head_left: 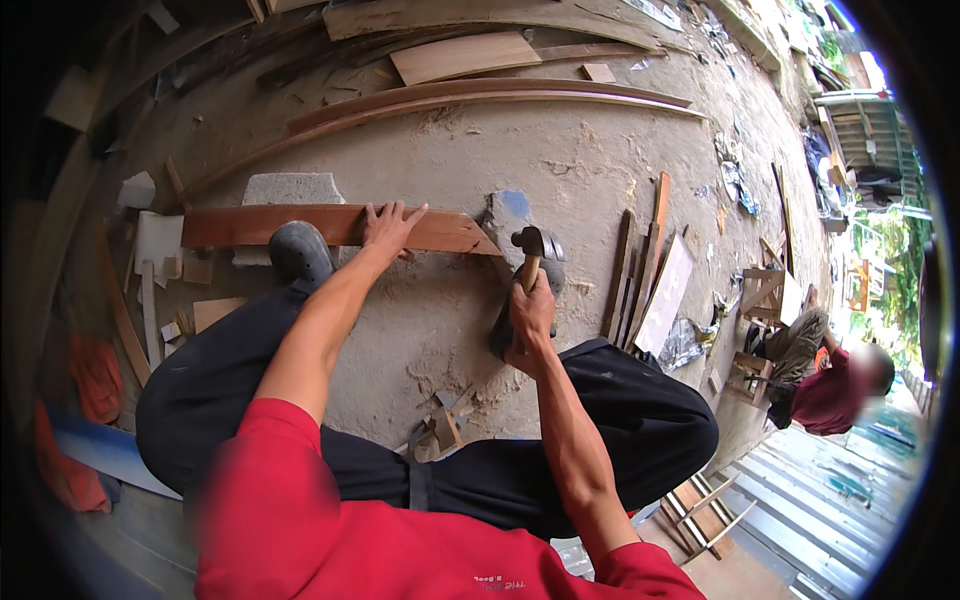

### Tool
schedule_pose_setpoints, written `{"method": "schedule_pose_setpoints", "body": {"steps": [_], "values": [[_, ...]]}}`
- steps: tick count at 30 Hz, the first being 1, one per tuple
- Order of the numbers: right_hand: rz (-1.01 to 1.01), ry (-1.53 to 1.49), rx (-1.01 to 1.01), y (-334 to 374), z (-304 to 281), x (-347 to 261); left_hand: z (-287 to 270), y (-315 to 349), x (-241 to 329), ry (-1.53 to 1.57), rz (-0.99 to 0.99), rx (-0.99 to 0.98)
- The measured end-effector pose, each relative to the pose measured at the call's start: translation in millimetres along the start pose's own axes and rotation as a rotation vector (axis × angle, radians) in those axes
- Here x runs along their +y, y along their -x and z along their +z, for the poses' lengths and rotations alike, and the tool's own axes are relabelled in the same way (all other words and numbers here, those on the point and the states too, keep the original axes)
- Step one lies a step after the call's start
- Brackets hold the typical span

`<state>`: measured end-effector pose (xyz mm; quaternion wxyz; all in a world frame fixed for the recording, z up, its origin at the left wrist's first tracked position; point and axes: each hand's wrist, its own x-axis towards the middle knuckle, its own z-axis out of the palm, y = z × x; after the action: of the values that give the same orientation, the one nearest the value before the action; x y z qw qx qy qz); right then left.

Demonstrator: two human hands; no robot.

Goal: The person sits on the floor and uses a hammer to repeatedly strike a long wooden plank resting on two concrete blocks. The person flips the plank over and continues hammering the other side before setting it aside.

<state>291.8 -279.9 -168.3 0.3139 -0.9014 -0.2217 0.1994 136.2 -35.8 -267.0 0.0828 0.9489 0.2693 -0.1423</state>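
Note:
A reddish-brown wooden board lies across in front of me, its right end cut at a slant. My left hand rests on top of the board with its fingers spread. In my right hand is a claw hammer, its dark head raised near the board's slanted end. Under the board's left part sits a pale concrete block, and a grey block with a blue patch is by its right end. My left shoe presses against the board; the right shoe is partly hidden behind my right hand.
Long wooden strips and a flat plank lie beyond the board. Several narrow sticks and a pale panel lie to the right. Another person sits far right by a wooden stool. Orange cloth lies at left.

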Motion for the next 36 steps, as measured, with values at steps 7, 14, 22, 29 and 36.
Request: {"method": "schedule_pose_setpoints", "body": {"steps": [7,14,22,29,36], "values": [[-0.078,-0.089,0.013,-17,32,4,12,6,-2,-0.059,0.060,0.168],[0.105,-0.116,-0.082,-25,30,-9,8,6,-3,-0.072,0.098,0.172],[-0.023,-0.055,0.008,-16,23,-9,1,-6,22,0.016,0.037,0.055],[0.009,0.117,-0.142,-3,22,-5,5,-8,23,0.070,0.002,-0.023],[-0.063,0.012,-0.050,6,17,-26,7,-9,22,0.115,-0.023,-0.114]]}}
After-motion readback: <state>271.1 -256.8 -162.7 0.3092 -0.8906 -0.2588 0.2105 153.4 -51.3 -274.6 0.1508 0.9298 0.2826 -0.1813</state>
